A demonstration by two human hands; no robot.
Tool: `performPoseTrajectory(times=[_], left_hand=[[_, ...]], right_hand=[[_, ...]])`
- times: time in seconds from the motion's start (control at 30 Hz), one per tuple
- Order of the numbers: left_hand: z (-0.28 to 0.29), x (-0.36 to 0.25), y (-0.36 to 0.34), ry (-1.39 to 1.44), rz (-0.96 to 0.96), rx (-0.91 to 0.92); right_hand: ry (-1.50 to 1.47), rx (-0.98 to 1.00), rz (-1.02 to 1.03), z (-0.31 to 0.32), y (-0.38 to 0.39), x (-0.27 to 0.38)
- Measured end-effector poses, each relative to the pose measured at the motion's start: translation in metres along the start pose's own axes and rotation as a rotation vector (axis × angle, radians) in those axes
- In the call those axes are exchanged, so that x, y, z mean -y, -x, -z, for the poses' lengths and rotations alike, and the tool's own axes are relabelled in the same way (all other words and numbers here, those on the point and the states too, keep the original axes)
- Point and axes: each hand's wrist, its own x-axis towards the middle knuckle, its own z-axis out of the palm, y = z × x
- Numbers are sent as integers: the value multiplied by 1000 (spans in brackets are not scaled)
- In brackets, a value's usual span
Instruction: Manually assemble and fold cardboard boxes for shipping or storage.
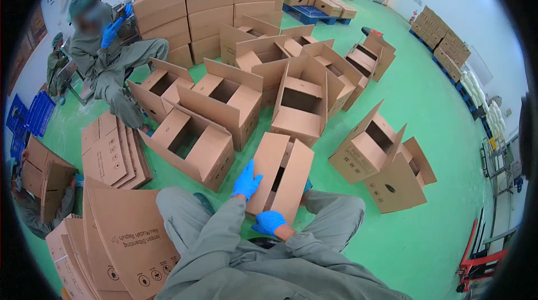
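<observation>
A brown cardboard box [294, 179] stands between my knees. Its two long top flaps lie folded inward, with a dark gap between them. My left hand [246, 182], in a blue glove, rests on the left flap near its outer edge, fingers stretched and thumb apart. At the box's near end is my right hand [269, 222], also blue-gloved, its fingers bent against the near edge; the fingertips are partly hidden. Just beyond stands another box [300, 118] with upright flaps, and to the left an open-topped box [210, 157].
Several more open boxes [227, 92] crowd the green floor ahead; two boxes [395, 185] stand to the right. Flat cardboard sheets [131, 233] lie at my left. A person [112, 53] sits at far left; another handles a carton [47, 174]. A red pallet jack [482, 263] stands at right.
</observation>
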Motion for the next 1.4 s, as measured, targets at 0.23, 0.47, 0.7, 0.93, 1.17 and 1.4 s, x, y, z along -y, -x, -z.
performPoseTrajectory(times=[0.23,0.47,0.7,0.93,1.17,1.4], left_hand=[[8,20,74,195,703,-13],[-13,13,32,703,703,38],[26,-12,11,1120,502,-50],[179,-43,78,1059,262,-234],[335,-7,253,-313,345,-1089],[289,-25,360,-1556,1028,-205]], right_hand=[[-539,659,7,-40,-8,1],[-421,-114,-180,-40,-72,-66],[-149,-444,-115,3,-138,-121],[49,-491,-318,103,-223,-250],[379,-1280,-467,153,-242,-314],[-187,-286,-325,34,-196,-270]])
